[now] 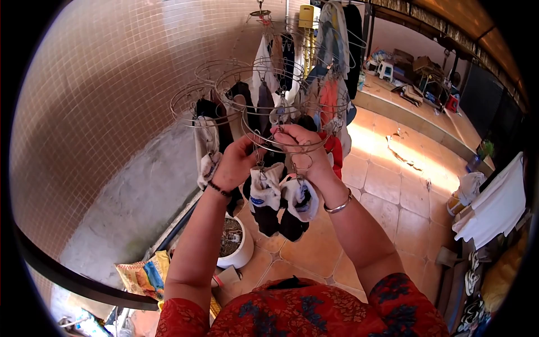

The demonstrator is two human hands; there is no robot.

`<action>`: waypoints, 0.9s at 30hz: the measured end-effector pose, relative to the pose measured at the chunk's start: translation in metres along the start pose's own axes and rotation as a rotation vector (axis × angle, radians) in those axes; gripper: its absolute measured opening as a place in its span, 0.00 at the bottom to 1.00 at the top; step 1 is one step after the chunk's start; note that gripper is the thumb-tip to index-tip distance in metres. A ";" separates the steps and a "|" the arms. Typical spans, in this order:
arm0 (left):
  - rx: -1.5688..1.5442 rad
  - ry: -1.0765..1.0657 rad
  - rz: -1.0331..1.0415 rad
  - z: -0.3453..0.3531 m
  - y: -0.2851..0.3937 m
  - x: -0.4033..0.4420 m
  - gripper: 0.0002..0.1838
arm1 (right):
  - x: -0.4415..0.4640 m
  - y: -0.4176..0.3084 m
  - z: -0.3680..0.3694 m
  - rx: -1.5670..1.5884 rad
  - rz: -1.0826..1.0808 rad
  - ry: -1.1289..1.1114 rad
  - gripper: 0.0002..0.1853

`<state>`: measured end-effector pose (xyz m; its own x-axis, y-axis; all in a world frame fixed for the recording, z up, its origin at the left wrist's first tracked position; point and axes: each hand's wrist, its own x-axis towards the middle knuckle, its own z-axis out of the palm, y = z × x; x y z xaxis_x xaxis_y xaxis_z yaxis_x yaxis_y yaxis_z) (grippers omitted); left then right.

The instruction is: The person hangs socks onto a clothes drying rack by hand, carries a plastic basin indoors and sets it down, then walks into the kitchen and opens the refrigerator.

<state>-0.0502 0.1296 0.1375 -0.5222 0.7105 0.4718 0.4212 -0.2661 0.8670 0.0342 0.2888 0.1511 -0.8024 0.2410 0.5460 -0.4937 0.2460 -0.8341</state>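
A metal hanging rack of round wire rings [283,150] carries socks and small clothes on clips. Both arms reach up into its front ring. My left hand [236,163], with a dark beaded bracelet at the wrist, has its fingers bent behind the wire; what they hold, if anything, is hidden. My right hand [303,147], with a silver bangle, is closed at the ring near a clip, its grip too small to make out. Two white-and-black socks [265,188] [301,199] hang from clips between the wrists. A white sock [206,140] hangs left of my left hand.
A tiled wall [140,73] stands at the left. Below is a white plant pot [241,247] on the orange tiled floor [387,185]. A white cloth [494,205] hangs at the right. A raised step [415,115] with a white stool [386,70] lies behind.
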 end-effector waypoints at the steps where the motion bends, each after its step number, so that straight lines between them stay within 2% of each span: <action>1: 0.000 -0.004 -0.001 -0.001 -0.001 0.000 0.07 | 0.000 -0.003 -0.002 -0.004 0.017 -0.031 0.10; 3: -0.125 -0.028 -0.027 -0.003 0.001 -0.002 0.08 | 0.000 -0.009 -0.005 -0.008 0.034 -0.057 0.11; 5: -0.162 -0.002 -0.061 0.002 0.004 -0.001 0.08 | -0.001 -0.014 -0.011 -0.173 -0.020 -0.073 0.11; 9: -0.233 -0.056 -0.023 -0.001 0.000 0.000 0.09 | -0.001 -0.012 -0.012 -0.057 0.045 -0.067 0.11; 12: -0.258 -0.100 -0.018 -0.006 -0.003 0.001 0.10 | 0.000 -0.019 -0.012 -0.219 -0.007 -0.048 0.12; 14: -0.274 -0.112 -0.055 -0.007 -0.004 0.000 0.10 | 0.003 -0.018 -0.015 -0.220 0.129 -0.105 0.13; 16: -0.351 -0.101 -0.019 -0.004 -0.001 -0.001 0.09 | 0.004 -0.019 -0.017 -0.210 0.139 -0.126 0.13; 21: -0.309 -0.075 -0.024 -0.003 -0.003 0.005 0.09 | 0.006 -0.019 -0.012 -0.162 0.111 -0.141 0.14; 24: -0.289 -0.041 -0.040 0.001 -0.002 0.008 0.10 | 0.007 -0.020 -0.014 -0.177 0.211 -0.232 0.16; 25: -0.294 -0.019 -0.072 0.003 -0.003 0.008 0.10 | 0.003 -0.014 -0.014 -0.179 0.206 -0.221 0.16; 27: -0.324 0.008 -0.044 0.010 0.001 0.005 0.11 | -0.008 0.003 -0.010 -0.199 -0.051 -0.113 0.19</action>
<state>-0.0450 0.1390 0.1393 -0.5414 0.7209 0.4327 0.1407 -0.4298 0.8919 0.0427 0.2970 0.1450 -0.8162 0.1201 0.5652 -0.4672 0.4383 -0.7679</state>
